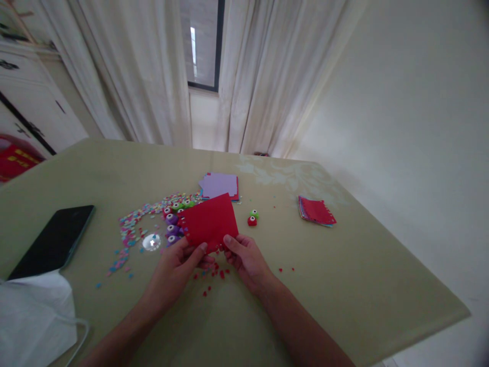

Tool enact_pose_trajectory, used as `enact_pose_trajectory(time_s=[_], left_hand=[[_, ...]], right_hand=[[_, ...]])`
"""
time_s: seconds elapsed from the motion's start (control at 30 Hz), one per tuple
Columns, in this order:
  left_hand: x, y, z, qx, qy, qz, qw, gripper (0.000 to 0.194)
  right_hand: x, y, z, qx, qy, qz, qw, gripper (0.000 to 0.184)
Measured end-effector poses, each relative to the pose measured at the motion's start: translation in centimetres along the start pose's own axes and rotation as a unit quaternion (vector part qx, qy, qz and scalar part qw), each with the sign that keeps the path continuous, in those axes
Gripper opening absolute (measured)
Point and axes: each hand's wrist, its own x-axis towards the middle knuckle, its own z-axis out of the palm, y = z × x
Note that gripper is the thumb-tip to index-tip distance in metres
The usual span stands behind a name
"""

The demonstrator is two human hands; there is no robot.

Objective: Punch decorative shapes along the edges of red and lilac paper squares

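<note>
Card, red and notched along its left and lower edges, was pinched in both of my hands, raised above the middle of the table. My left hand gripped its lower left part, thumb on the near face; my right hand pinched the lower right corner. Neither grip was loose. Holding it low from both sides, I judged, steadied the sheet and left most of its face uncovered, tilted towards me.

Beneath and just in front of my fingers lay red bits, loose on the cloth. Just beyond my left hand, eyed figures in purple, red and green stood bunched, partly behind the card, within easy reach. A green and red pair stood apart, to the right. Confetti curved around the bunch's left side, near a clear disc; whether that was a shallow dish, and whether it held anything, I couldn't tell through the glare.

Farther off, a purple-topped stack sat behind the card, and a red-topped pile well to the right, each gathered together. A phone and a white mask lay at my far left.
</note>
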Motion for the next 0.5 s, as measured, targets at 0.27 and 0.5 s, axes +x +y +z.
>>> enact_pose_trajectory(time_s=[0.27, 0.5], left_hand=[[0.12, -0.24, 0.07, -0.014, -0.008, -0.003, 1.000, 0.040], [-0.12, -0.19, 0.27, -0.022, 0.000, -0.002, 1.000, 0.040]], right_hand=[[-0.06, 0.20, 0.09, -0.018, 0.005, 0.001, 1.000, 0.051], [-0.38, 0.31, 0.46, -0.037, -0.001, -0.044, 0.998, 0.044]])
